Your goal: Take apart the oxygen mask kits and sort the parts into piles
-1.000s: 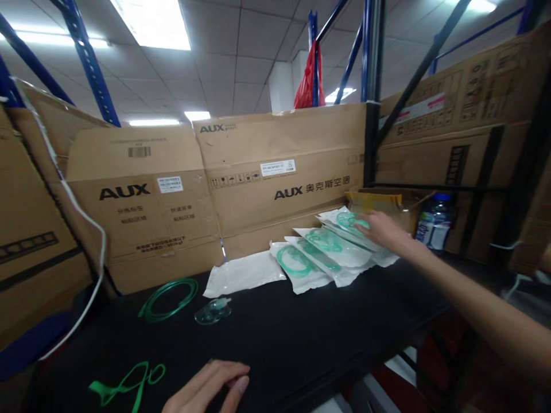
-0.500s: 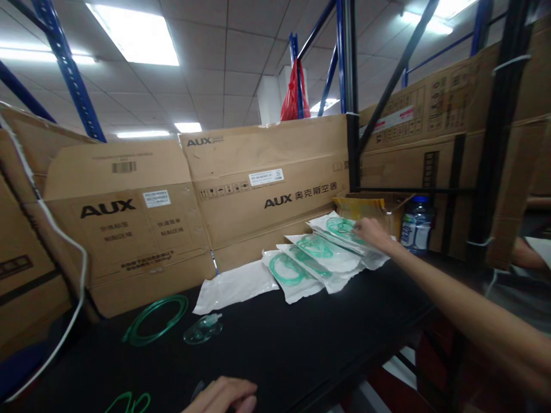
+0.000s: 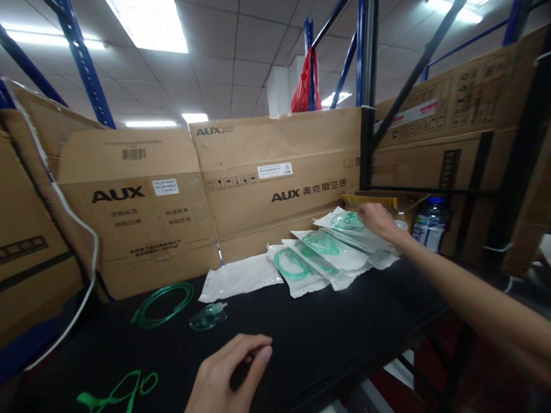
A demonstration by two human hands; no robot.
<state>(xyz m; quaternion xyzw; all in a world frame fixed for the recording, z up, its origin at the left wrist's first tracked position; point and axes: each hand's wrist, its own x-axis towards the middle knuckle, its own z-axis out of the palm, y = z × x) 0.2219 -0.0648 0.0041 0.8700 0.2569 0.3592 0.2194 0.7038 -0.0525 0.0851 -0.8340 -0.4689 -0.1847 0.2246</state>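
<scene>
My right hand (image 3: 379,221) is at the top of a row of several white pouches, its fingers closed on the edge of the rearmost pouch (image 3: 346,220), which has coiled green tubing inside. Partly overlapping in front of it lie other pouches, among them the foremost green-tubing pouch (image 3: 294,267). Low in the middle, my left hand (image 3: 230,373) hovers over the black table, fingers curled and thumb tip close to the index fingertip, holding nothing visible. Nearby lie a clear mask (image 3: 209,316), a coil of green tubing (image 3: 188,306) and a green elastic strap (image 3: 129,385).
A flat white pouch (image 3: 241,278) lies left of the row. Cardboard panels (image 3: 241,218) stand along the back. At right are a blue-capped bottle (image 3: 430,223), an open carton (image 3: 404,202) and a black rack post (image 3: 367,143). A white cable (image 3: 81,215) hangs at left.
My left hand has risen further into view above the table. My right hand stays at the rearmost pouch. The whole view has shifted slightly, showing more of the green strap.
</scene>
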